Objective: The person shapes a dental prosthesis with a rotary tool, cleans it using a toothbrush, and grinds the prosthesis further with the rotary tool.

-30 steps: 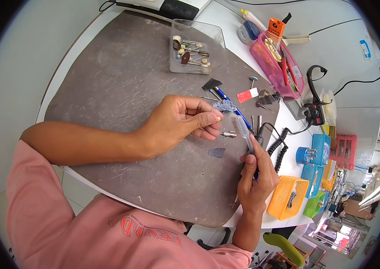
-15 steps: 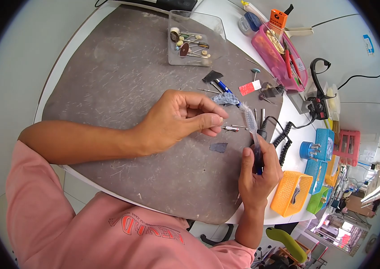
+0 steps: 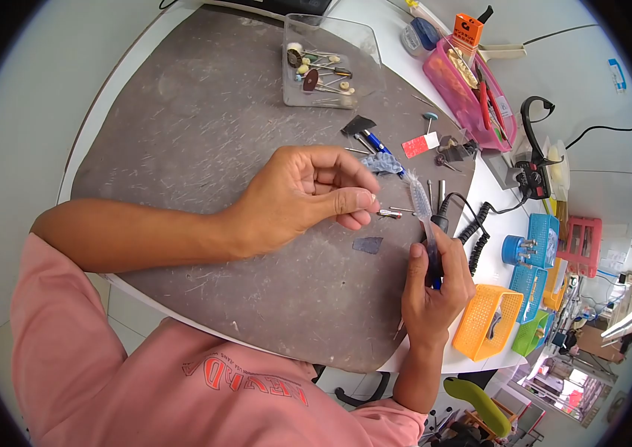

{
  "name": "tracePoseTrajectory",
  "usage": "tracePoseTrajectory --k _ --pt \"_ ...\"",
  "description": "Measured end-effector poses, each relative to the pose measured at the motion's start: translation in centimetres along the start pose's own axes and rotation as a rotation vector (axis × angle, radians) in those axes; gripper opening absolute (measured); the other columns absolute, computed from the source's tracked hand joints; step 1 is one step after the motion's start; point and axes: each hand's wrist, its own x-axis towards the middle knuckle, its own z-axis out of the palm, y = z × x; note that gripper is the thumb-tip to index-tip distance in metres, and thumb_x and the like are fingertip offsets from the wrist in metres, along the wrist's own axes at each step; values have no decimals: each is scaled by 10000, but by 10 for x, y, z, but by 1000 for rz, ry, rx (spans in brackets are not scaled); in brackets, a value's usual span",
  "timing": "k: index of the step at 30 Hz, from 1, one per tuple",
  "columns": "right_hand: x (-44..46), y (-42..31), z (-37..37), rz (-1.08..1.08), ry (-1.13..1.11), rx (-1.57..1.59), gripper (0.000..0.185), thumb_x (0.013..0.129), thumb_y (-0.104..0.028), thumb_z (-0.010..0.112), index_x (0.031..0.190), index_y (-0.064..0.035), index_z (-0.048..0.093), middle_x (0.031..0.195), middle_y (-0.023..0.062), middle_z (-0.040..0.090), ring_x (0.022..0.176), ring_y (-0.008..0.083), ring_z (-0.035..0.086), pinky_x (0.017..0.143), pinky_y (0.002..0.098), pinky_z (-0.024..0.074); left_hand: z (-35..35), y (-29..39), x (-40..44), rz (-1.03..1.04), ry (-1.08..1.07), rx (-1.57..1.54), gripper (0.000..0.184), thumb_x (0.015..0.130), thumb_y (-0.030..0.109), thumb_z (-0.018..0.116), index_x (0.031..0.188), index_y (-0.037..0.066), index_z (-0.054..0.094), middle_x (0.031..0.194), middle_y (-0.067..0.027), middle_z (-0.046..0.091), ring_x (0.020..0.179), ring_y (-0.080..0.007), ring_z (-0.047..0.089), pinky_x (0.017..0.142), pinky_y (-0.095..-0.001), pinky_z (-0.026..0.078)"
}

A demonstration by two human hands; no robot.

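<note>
My left hand [image 3: 297,197] is closed in a pinch above the middle of the mat, thumb against fingers. A tiny whitish piece [image 3: 373,198] shows at the fingertips; its kind is too small to make out. In my right hand [image 3: 439,290] is a toothbrush [image 3: 422,203] with a clear handle, bristle end up and a short way right of my left fingertips. Behind the left fingertips lies a blue-grey dental cast [image 3: 381,163]. A small metal bit [image 3: 389,214] rests just right of the left hand. Below it is a dark piece of sandpaper [image 3: 367,244].
A clear box [image 3: 286,93] of rotary bits stands at the back. A pink basket [image 3: 435,74] holds pliers and an orange box. A handpiece [image 3: 440,216] with coiled cord [image 3: 478,238] lies behind my right hand. Orange [image 3: 465,335] and blue baskets [image 3: 529,287] stand right.
The view has shifted slightly, so the table things sit a little further right. Both hands keep their holds; the toothbrush stays near the left fingertips.
</note>
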Motion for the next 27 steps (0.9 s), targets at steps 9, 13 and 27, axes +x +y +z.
tracePoseTrajectory --k 9,13,27 --pt "0 1 1 -1 8 -16 295 811 25 662 1103 -12 669 664 38 477 472 91 382 424 246 286 -1 2 0 -43 11 5 196 919 64 615 1065 -66 634 943 -149 681 821 -160 675 773 -267 576" --pt "0 1 1 -3 9 -21 289 811 26 662 1098 -8 670 662 39 475 475 92 388 425 247 291 -1 2 0 -37 7 25 200 919 66 616 1067 -67 636 936 -144 683 817 -154 674 772 -262 574" --pt "0 2 1 4 -1 -35 276 817 19 663 1092 1 666 671 50 500 489 102 425 435 246 320 -1 2 0 -31 7 28 195 920 82 621 1058 -55 640 924 -136 680 813 -146 668 769 -260 572"
